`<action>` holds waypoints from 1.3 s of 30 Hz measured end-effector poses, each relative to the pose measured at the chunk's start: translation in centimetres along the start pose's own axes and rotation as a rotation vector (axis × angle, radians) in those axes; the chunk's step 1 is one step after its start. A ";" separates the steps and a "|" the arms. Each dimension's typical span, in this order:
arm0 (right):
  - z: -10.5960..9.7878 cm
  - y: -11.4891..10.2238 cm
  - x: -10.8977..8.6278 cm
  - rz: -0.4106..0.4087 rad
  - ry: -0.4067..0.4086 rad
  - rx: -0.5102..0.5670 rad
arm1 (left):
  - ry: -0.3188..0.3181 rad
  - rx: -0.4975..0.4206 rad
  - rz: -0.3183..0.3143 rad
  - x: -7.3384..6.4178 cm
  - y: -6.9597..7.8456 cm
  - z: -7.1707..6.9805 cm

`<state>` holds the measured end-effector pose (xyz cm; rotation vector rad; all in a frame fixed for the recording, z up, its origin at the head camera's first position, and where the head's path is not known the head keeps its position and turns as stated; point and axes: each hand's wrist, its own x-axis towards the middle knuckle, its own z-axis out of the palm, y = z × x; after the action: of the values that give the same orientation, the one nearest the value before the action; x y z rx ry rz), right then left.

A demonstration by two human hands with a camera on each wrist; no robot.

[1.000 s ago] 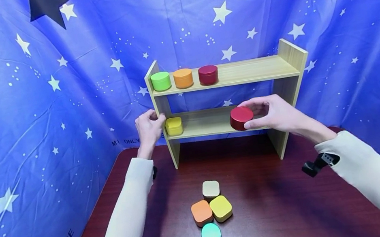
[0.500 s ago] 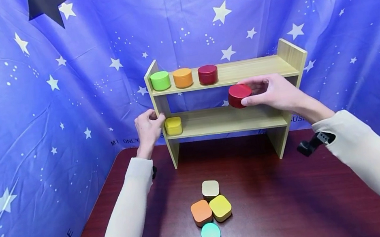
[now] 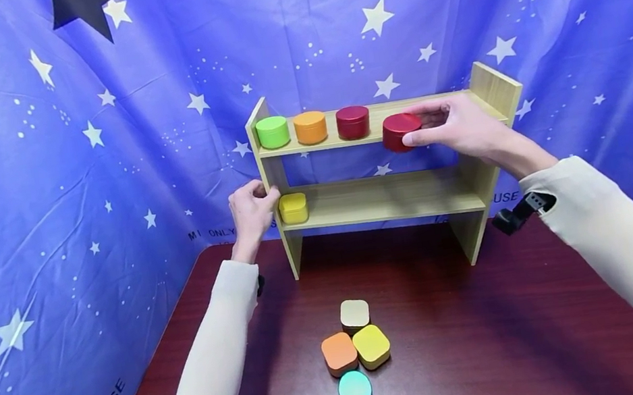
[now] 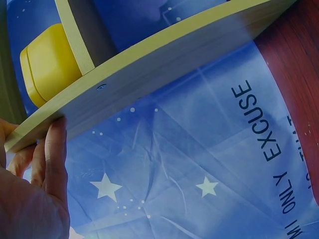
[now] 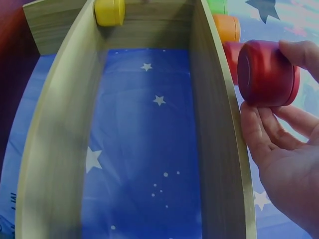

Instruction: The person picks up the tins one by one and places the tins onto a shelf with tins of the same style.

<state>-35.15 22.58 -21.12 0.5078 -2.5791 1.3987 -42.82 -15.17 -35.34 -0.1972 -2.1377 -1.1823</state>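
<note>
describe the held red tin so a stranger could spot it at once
On the dark table stands a two-level wooden shelf. Its upper board bears, from the left, a green tin, an orange tin and a crimson tin. Just right of the crimson tin is the red tin, the only one held in the right grip.

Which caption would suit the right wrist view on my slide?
A right hand grips a round red container near the upper shelf.

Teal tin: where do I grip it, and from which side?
Probably pinch the teal tin across its round wall, left and right, coming from the near side: it stands upright, and the square orange tin crowds its far side.
</note>
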 end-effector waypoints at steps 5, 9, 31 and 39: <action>-0.8 0.0 0.9 0.021 -0.001 -0.041 | -0.001 -0.011 0.004 0.0 0.3 0.0; -1.2 0.0 1.7 0.034 -0.011 -0.032 | -0.005 -0.011 -0.003 -0.1 0.5 0.1; -1.6 0.3 4.4 0.091 -0.053 -0.161 | 0.008 -0.011 0.003 -0.1 0.2 0.1; -1.4 0.4 4.5 0.107 -0.051 -0.196 | 0.000 0.000 0.008 0.1 0.0 -0.1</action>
<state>-39.52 22.95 -19.33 0.3850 -2.7836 1.1587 -42.80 -15.25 -35.24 -0.2053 -2.1347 -1.1783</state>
